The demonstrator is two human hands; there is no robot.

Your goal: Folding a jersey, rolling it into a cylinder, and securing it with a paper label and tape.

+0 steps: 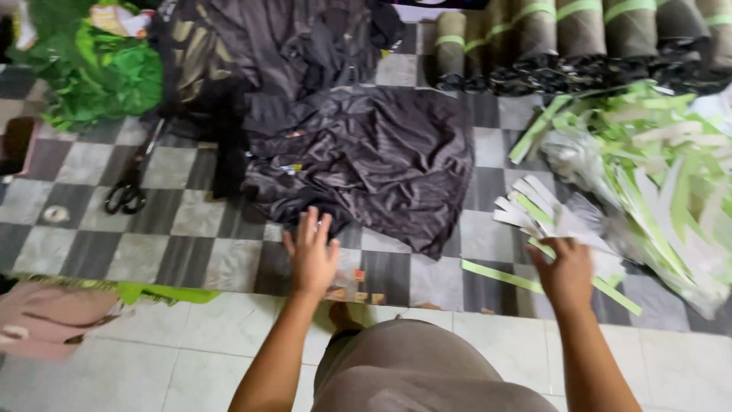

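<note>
Head view showed the person looking down at a checkered floor mat (191, 252) of grey and dark squares, laid over pale tiles in the lower part of the frame. The left hand (311, 255), near the lower centre, was spread flat with fingers apart and gripped nothing; its fingertips reached the near edge of a crumpled black fabric (374, 164) that lay across the middle of the frame. The right hand (566, 273), at the lower right, was curled over the near end of a fan of green and white paper strips (534, 206); whether the fingers actually pinched a strip could not be told, since the back of the hand hid them. One loose green strip (499, 276) lay on the mat between the two hands, nearer the right one. A large heap of the same strips (663, 175) filled the right side of the frame. Along the upper right stood a row of rolled dark bundles with green bands (579, 38). More dark cloth (252, 53) was piled at the upper centre, green fabric (107, 76) at the upper left, and black-handled scissors (130, 191) lay on the mat at the left, well apart from both hands.
</note>
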